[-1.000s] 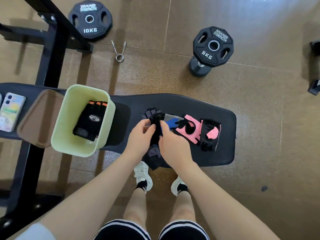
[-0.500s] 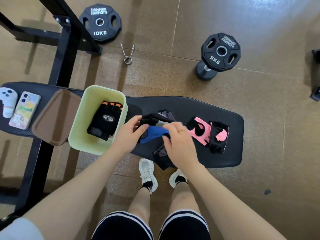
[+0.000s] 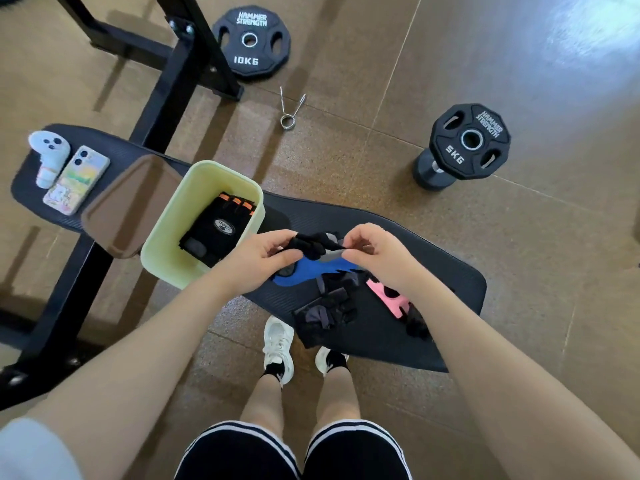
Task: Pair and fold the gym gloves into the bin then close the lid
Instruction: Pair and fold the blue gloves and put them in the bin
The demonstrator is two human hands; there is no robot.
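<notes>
Together, my left hand [image 3: 258, 259] and right hand [image 3: 377, 254] pinched opposite ends of a blue and black glove [image 3: 308, 268], held just above the table [image 3: 398, 327]. Its mate [image 3: 325, 315] lay on the near edge, with a pink pair [image 3: 389, 299] to the right under my forearm. Left of them the green bin [image 3: 166, 237] held a black pair [image 3: 218, 230], its lid [image 3: 128, 206] resting beside it.

A gym: weight plates [image 3: 250, 41], padded bench [image 3: 415, 306], rack frame [image 3: 180, 74].

Bright, floor glare top right, perhaps fisheye-warped
</notes>
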